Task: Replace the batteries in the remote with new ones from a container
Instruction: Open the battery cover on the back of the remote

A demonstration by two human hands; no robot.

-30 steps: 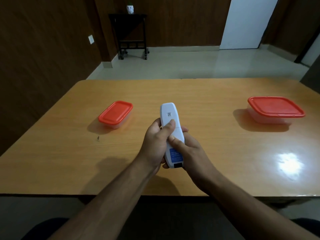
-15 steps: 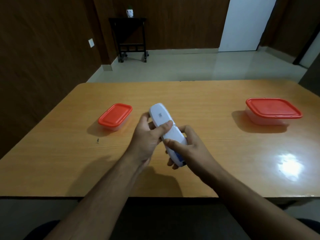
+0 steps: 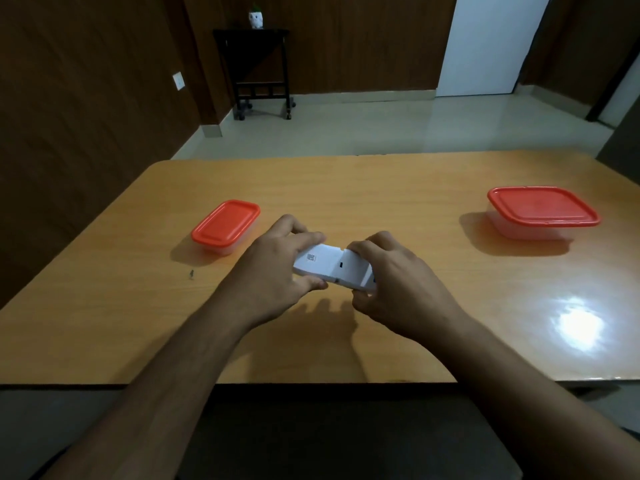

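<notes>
Spanning most of the view, the orange wooden table carries everything; its glossy top throws back a bright patch of light at the right, so it looks smooth and likely slippery. Beyond it lie a pale tiled floor, dark wood-panelled walls, a white door and a small black side table on castors.

On the table, the larger red-lidded plastic container sits far right and a smaller red-lidded plastic container sits left, well apart; both lids are on.

Held just above the table between them is the white remote, lying crosswise with its back up. The left hand grips its left end, fingers curled round it; the right hand grips the right end, over the battery cover. It looks light, rigid and smooth-shelled, so a firm hold on both ends while the thumb slides the cover seems right; thin clips may be fragile.
</notes>
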